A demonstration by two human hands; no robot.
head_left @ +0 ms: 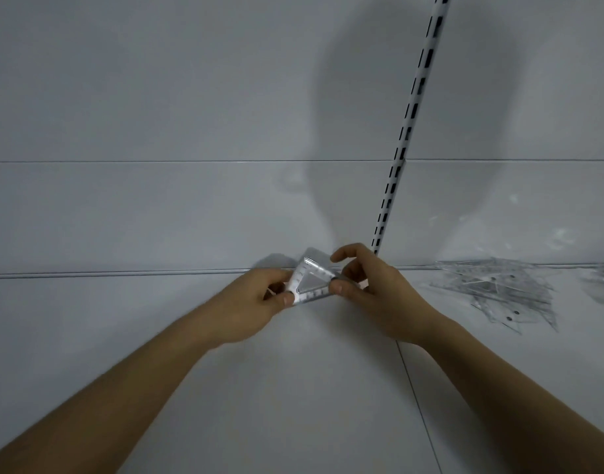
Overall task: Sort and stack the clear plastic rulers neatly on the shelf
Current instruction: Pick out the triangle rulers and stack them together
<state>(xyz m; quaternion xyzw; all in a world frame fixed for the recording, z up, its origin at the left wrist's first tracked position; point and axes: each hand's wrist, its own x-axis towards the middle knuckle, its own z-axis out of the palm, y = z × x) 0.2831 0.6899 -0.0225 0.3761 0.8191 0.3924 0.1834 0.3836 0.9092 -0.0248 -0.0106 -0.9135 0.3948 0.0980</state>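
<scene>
Glossy white shelf (157, 336) underlies both hands, left hand (256, 304) and right hand (372, 292) pinching a clear triangular ruler (310, 283).

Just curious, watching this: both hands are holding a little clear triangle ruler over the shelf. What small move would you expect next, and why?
Probably setting it flat on the bare shelf to start a neat stack. The left hand and right hand both pinch the triangular ruler by its edges, tilted above the shelf, while the loose ruler pile lies jumbled to the right.
</scene>
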